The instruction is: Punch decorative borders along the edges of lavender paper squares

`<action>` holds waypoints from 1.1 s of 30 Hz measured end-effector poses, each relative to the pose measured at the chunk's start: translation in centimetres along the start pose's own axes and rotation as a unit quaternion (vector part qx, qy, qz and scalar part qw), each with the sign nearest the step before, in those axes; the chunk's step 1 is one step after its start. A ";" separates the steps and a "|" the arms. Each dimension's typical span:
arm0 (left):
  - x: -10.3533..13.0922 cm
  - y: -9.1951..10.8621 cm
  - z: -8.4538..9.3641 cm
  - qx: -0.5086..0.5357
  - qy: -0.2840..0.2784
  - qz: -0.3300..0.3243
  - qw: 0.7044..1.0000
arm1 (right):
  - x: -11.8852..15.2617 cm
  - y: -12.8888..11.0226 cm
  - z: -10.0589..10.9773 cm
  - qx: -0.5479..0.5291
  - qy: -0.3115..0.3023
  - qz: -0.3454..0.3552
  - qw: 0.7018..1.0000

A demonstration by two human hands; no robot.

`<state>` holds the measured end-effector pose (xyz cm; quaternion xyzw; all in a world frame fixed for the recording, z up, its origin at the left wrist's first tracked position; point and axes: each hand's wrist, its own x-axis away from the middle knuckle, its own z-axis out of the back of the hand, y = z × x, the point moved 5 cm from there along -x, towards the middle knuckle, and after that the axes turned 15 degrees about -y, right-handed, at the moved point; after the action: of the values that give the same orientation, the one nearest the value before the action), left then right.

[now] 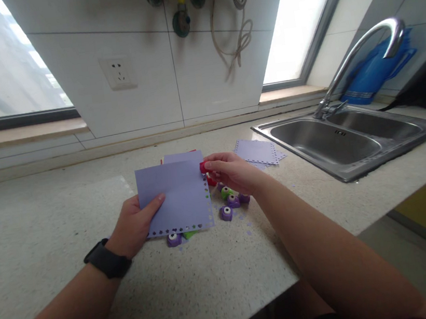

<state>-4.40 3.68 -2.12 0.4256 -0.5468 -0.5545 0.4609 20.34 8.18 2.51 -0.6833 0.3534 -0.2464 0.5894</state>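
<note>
Lavender paper sheet (174,196), punched with small star and heart holes along its lower and right edges, is held above a speckled stone countertop (48,218). Left hand (137,226) grips the sheet at its lower left corner, thumb lying flat across the front face and the other fingers hidden behind the paper; a black wristband (107,259) circles that wrist. Right hand (230,172) pinches a small red paper punch (202,167) between thumb and fingertips, the punch touching the sheet's upper right edge. Whether the paper sits inside the punch's slot cannot be told from this view.

Loose paper punches lie on the countertop under and beside the right hand: two purple punches (226,213) near the sheet's right edge, a green punch (226,192) partly covered by the hand, and a further purple punch (174,239) with a green one (190,233) beside it, just below the sheet's bottom edge. More lavender and red paper (181,157) shows behind the sheet's top edge. A stack of punched lavender sheets (258,151) rests on the countertop between the right hand and a stainless steel sink (328,141), whose curved faucet (363,45) rises at the far rim. A wall socket (118,72) is set in the white tiled wall (156,83) between two windows.
</note>
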 end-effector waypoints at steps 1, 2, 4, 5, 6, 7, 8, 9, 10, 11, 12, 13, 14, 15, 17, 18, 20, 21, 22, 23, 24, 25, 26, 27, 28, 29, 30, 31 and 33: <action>0.0 0.0 0.0 0.001 -0.001 0.000 1.000 | 0.0 0.0 0.0 -0.001 -0.003 0.000 1.000; 0.0 0.0 -0.1 0.002 -0.003 0.000 1.000 | 0.0 0.1 -0.1 0.000 -0.005 0.000 1.000; 0.0 0.1 -0.1 0.003 -0.005 -0.002 1.000 | -0.1 0.2 -0.1 0.001 -0.007 0.004 1.000; 0.0 0.1 -0.1 0.002 -0.005 -0.004 1.000 | -0.1 0.2 0.0 0.001 -0.007 0.009 1.000; 0.0 0.1 -0.1 -0.001 -0.006 -0.006 1.000 | -0.1 0.2 0.0 0.000 -0.006 0.013 1.000; 0.1 0.2 -0.2 -0.004 -0.007 -0.008 1.000 | -0.1 0.3 0.0 -0.001 -0.006 0.016 1.000; 0.1 0.1 -0.2 -0.007 -0.009 -0.009 1.000 | -0.2 0.3 0.1 -0.001 -0.006 0.017 1.000; 0.1 0.1 -0.1 -0.009 -0.010 -0.010 1.000 | -0.2 0.3 0.1 -0.001 -0.005 0.017 1.000; 0.1 0.1 -0.1 -0.011 -0.011 -0.010 1.000 | -0.2 0.4 0.1 -0.001 -0.005 0.017 1.000; 0.1 0.0 -0.1 -0.013 -0.012 -0.010 1.000 | -0.2 0.4 0.1 -0.001 -0.005 0.017 1.000; 0.1 -0.1 -0.1 -0.014 -0.012 -0.011 1.000 | -0.2 0.3 0.1 0.000 -0.006 0.017 1.000; 0.0 -0.1 -0.1 -0.016 -0.014 -0.012 1.000 | -0.2 0.3 0.1 0.001 -0.005 0.019 1.000; 0.0 -0.1 -0.1 -0.018 -0.015 -0.013 1.000 | -0.2 0.3 0.1 0.001 -0.005 0.021 1.000; 0.0 -0.1 -0.1 -0.021 -0.016 -0.016 1.000 | -0.2 0.2 0.1 0.001 -0.004 0.022 1.000; 0.0 -0.1 -0.1 -0.030 -0.017 -0.020 0.999 | -0.1 0.2 0.1 0.000 -0.002 0.022 1.000; 0.0 0.0 -0.1 -0.036 -0.015 -0.022 0.999 | -0.1 0.2 0.1 -0.001 -0.001 0.022 1.000; 0.1 0.1 -0.1 -0.046 -0.013 -0.021 0.999 | -0.2 0.3 0.1 -0.002 0.000 0.022 1.000; 0.1 0.2 -0.1 -0.049 -0.012 -0.020 0.999 | -0.2 0.3 0.2 -0.003 0.001 0.024 1.000; 0.1 0.2 -0.1 -0.052 -0.012 -0.018 0.998 | -0.2 0.4 0.3 -0.003 0.002 0.025 1.000; 0.1 0.3 -0.1 -0.054 -0.012 -0.016 0.998 | -0.3 0.4 0.3 -0.002 0.002 0.026 1.000; 0.1 0.3 -0.2 -0.056 -0.011 -0.014 0.998 | -0.3 0.4 0.4 -0.001 0.002 0.027 1.000; 0.1 0.4 -0.2 -0.059 -0.009 -0.014 0.998 | -0.4 0.5 0.4 0.001 0.002 0.027 1.000; 0.1 0.4 -0.1 -0.061 -0.007 -0.013 0.998 | -0.4 0.5 0.4 0.003 0.001 0.028 1.000; 0.1 0.4 -0.1 -0.063 -0.006 -0.012 0.998 | -0.4 0.5 0.4 0.004 0.000 0.028 1.000; 0.1 0.5 -0.1 -0.063 -0.005 -0.011 0.998 | -0.4 0.5 0.4 0.004 -0.001 0.028 1.000; 0.1 0.5 -0.1 -0.063 -0.005 -0.010 0.998 | -0.4 0.5 0.3 0.003 -0.001 0.028 1.000; 0.2 0.5 -0.1 -0.063 -0.006 -0.009 0.998 | -0.4 0.5 0.3 0.002 -0.001 0.028 1.000; 0.2 0.5 -0.1 -0.063 -0.006 -0.008 0.998 | -0.3 0.4 0.3 0.000 -0.002 0.028 1.000; 0.2 0.6 -0.1 -0.066 -0.006 -0.009 0.998 | -0.3 0.4 0.3 -0.001 0.000 0.027 1.000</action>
<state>-4.31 3.43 -1.55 0.3957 -0.5080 -0.5963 0.4792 20.28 8.61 2.09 -0.6739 0.3720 -0.2301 0.5955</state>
